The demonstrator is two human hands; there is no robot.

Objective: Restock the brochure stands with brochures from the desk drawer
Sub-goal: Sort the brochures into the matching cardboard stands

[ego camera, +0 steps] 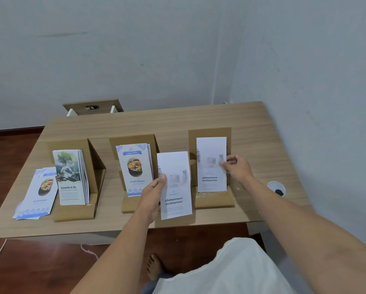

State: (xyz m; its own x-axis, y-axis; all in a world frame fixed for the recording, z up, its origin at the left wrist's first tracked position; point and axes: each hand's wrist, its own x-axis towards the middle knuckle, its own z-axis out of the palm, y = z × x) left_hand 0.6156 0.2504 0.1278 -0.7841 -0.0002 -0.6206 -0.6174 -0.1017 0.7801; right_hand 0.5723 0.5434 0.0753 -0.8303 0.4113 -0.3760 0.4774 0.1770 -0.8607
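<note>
while the desk (199,122) bears three cardboard stands, the right stand (209,132) takes a thin, floppy brochure (210,181), the right hand (239,168) pinching its edge; the left hand (151,198) pinches another brochure (175,200) mid-edge, light and slippery.

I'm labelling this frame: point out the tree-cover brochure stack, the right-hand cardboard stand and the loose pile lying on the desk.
Tree-cover brochure stack (69,177): head view, front cover.
Right-hand brown cardboard stand (213,201): head view, front lip.
Loose blue-and-white brochure pile (37,198): head view, top sheet.
</note>
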